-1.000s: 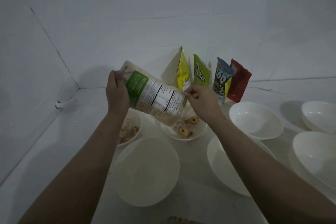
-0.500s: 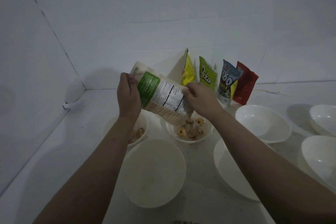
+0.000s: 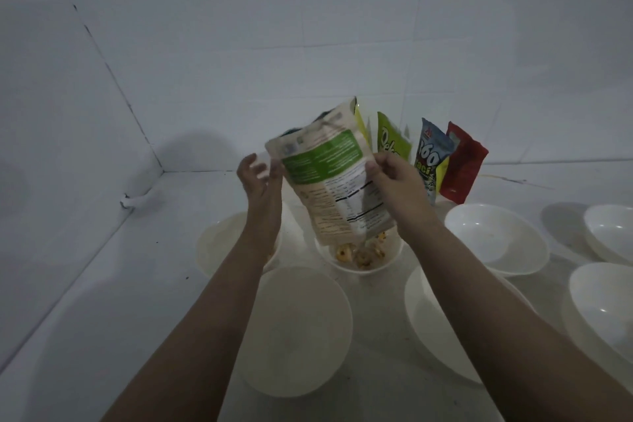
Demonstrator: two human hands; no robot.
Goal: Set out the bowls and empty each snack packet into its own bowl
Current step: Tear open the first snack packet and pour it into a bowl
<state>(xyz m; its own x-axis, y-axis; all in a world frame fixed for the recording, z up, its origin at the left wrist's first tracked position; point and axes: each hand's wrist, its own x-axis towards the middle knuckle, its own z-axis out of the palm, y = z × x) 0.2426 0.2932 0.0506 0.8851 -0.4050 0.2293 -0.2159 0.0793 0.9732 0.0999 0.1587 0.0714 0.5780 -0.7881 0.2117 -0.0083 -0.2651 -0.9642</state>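
Currently tipping the cream-and-green foil snack packet (image 3: 337,181) mouth-down over the small white bowl w/ round biscuits (image 3: 358,259). My right hand (image 3: 394,178) pinches its side edge; my left hand (image 3: 257,178) sits at the other edge, fingers loose, blurred, so grip unclear. Advise: keep mouth low, centred, shake gently. Packet mouth hidden; what's left inside unknown.

Left hand (image 3: 257,178) motion-blurred, grip on beige packet (image 3: 334,178) unclear. Packet mouth hides part of middle bowl (image 3: 359,265); snack pieces (image 3: 359,255) too dim to identify. Left bowl (image 3: 219,243) contents behind left forearm. Yellow packet (image 3: 361,123) mostly hidden by beige one. Near-right bowl (image 3: 442,329) partly covered by right forearm. Far-right bowls (image 3: 609,233) cut by frame edge. Label text unreadable.
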